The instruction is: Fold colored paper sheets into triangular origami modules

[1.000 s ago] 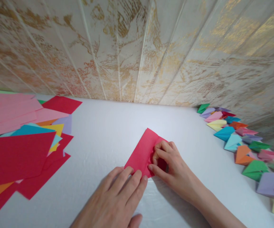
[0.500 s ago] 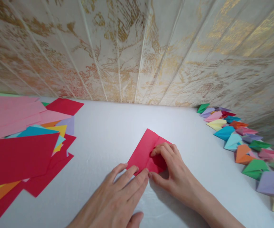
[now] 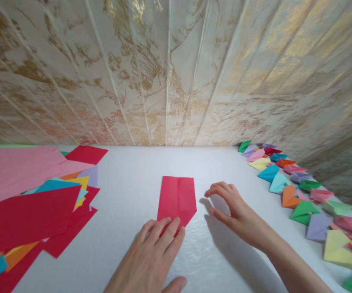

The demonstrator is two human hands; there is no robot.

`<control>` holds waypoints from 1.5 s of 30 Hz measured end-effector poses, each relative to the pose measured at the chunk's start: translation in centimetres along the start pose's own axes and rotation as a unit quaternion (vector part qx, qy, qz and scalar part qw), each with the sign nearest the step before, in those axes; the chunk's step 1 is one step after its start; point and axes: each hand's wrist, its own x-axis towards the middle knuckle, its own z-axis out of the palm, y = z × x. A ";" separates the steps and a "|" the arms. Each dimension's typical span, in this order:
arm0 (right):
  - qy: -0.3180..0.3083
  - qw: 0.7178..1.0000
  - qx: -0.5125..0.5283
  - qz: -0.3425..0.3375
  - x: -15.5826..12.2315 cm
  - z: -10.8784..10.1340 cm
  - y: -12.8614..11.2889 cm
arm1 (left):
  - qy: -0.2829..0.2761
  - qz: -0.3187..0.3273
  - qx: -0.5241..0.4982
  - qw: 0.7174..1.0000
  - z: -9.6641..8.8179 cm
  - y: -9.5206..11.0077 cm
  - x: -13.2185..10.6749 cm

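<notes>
A red sheet of paper (image 3: 177, 197) lies on the white table in front of me, with a crease down its middle and its near right corner slanted. The near end of the sheet is partly hidden under my left hand (image 3: 153, 248), whose outstretched fingers rest flat on it. To the right of the paper, my right hand (image 3: 232, 211) hovers over the table, thumb and fingers apart, with nothing between them. Its shadow falls on the table below.
Loose coloured sheets, such as a large red one (image 3: 32, 215) and a pink one (image 3: 17, 171), overlap on the left. Rows of folded paper pieces, among them an orange one (image 3: 289, 196), line the right. A patterned wall (image 3: 151, 81) borders the table's far edge.
My right hand has let go of the red paper and moved right. The paper has turned so its crease points away from me. My left hand stays on its near end.
</notes>
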 end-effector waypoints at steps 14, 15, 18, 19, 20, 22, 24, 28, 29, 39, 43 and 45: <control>-0.042 0.995 0.082 -0.024 1.7 4.6 -3.0 | 0.054 -0.013 0.013 0.998 -1.1 -0.2 -0.3; -0.060 0.994 0.084 -0.026 1.6 4.2 -2.9 | 0.065 -0.003 0.008 0.998 -1.4 -0.6 -0.4; -0.120 0.988 0.088 -0.040 1.3 3.1 -2.9 | 0.084 0.006 -0.015 0.996 -1.9 -1.4 -0.3; -0.134 0.986 0.090 -0.046 1.2 2.9 -2.9 | 0.086 0.004 -0.023 0.996 -1.8 -1.4 -0.2; -0.141 0.985 0.092 -0.048 1.0 2.7 -2.9 | 0.088 -0.001 -0.032 0.996 -1.7 -1.3 -0.1; -0.141 0.985 0.092 -0.043 0.8 2.6 -3.0 | 0.088 -0.020 -0.055 0.994 -1.4 -1.0 0.1; -0.130 0.987 0.089 -0.043 0.4 2.7 -3.0 | 0.082 -0.046 -0.089 0.992 -1.1 -0.8 0.3; -0.098 0.988 0.075 -0.090 -0.8 3.2 -3.0 | 0.037 -0.120 -0.156 0.980 -1.0 -0.9 1.3; -0.089 0.988 0.069 -0.108 -1.1 3.3 -3.0 | 0.018 -0.141 -0.166 0.976 -1.0 -1.0 1.6; -0.037 0.978 0.100 -0.180 -2.1 3.5 -2.5 | -0.013 -0.178 -0.128 0.976 -0.6 -1.2 2.5; -0.054 0.979 0.057 -0.189 -2.1 3.3 -2.6 | 0.015 -0.165 -0.103 0.981 -0.4 -1.1 2.5; -0.054 0.980 0.038 -0.188 -2.2 3.4 -2.8 | 0.024 -0.165 -0.095 0.981 -0.3 -1.1 2.5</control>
